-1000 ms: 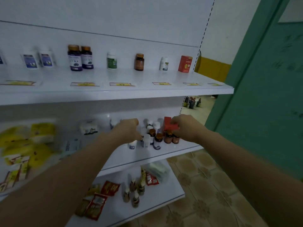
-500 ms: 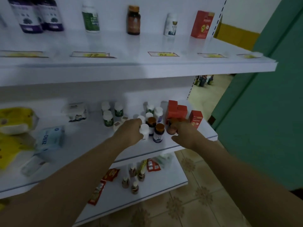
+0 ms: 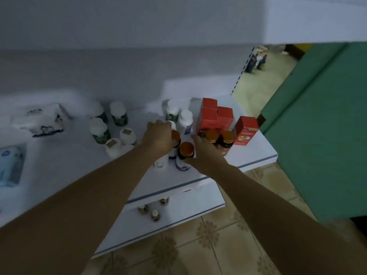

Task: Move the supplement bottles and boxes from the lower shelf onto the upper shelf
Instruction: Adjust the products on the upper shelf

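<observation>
Two hands [image 3: 179, 143] on btls, labels unreadable.

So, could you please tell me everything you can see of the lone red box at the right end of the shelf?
The lone red box looks like closed cardboard, standing upright and slightly turned on the white shelf, near its right front corner. Its front bears a yellow picture and a white band; the print is too blurred to read. It stands apart from the other red boxes behind it, with a brown bottle close at its left. Neither hand touches it.
</observation>
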